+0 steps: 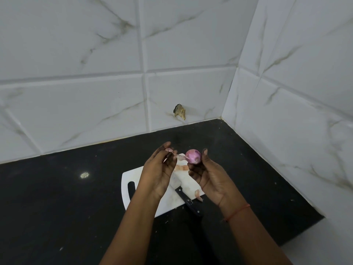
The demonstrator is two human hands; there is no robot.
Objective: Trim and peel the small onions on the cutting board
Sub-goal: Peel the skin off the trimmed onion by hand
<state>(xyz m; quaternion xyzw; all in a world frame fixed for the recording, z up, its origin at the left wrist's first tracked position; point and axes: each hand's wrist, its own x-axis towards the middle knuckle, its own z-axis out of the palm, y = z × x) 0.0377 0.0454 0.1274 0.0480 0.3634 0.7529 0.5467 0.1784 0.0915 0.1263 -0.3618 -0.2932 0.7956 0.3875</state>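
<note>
1. The dark bench ran into a corner of white marbled wall tiles at the back and on the right; its right edge met the wall closely, while a broad stretch of dark surface lay to the left of the white cutting board.
2. The cutting board sat near the middle of the bench, well apart from the back wall; its near corner pointed toward the person, and a slot handle showed at its left side.
3. A knife lay slantwise on the board, its black handle running over the board's near edge onto the bench; the blade was partly hidden behind the left hand.
4. The right hand was raised above the board, fingers curled round a small pink onion, gripping it at the fingertips.
5. The left hand was held just beside it, fingers pinching a strip of onion skin that stretched across to the onion.
6. Loose peel scraps lay on the board near its right edge; more peel showed on the board between the hands.
</note>
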